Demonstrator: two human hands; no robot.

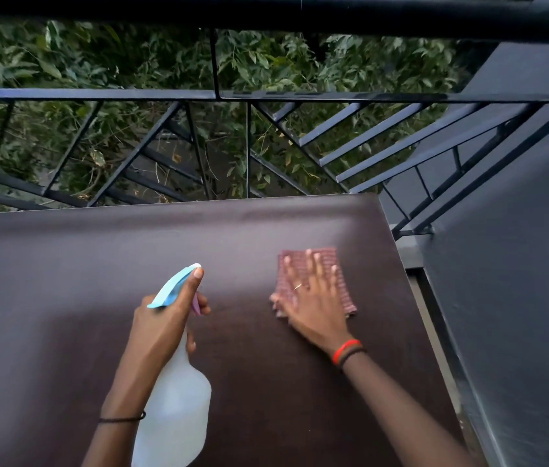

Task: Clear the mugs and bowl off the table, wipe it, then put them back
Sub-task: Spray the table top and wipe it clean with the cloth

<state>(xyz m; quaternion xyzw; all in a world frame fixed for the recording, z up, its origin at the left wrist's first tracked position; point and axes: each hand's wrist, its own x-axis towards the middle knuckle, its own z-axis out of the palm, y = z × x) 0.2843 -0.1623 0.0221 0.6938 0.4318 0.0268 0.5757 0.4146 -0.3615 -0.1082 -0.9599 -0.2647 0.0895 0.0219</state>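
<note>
The dark brown table (64,281) fills the lower part of the view, with no mugs or bowl in sight. My left hand (165,318) grips the neck of a white spray bottle (175,412) with a light blue nozzle, forefinger lying along the top of the head. My right hand (313,298) lies flat, fingers spread, pressing a folded pink checked cloth (340,264) onto the table near its right side.
A black metal railing (249,96) runs just behind the table's far edge, with green foliage beyond it. A dark grey wall (519,298) stands close along the table's right edge, leaving a narrow gap.
</note>
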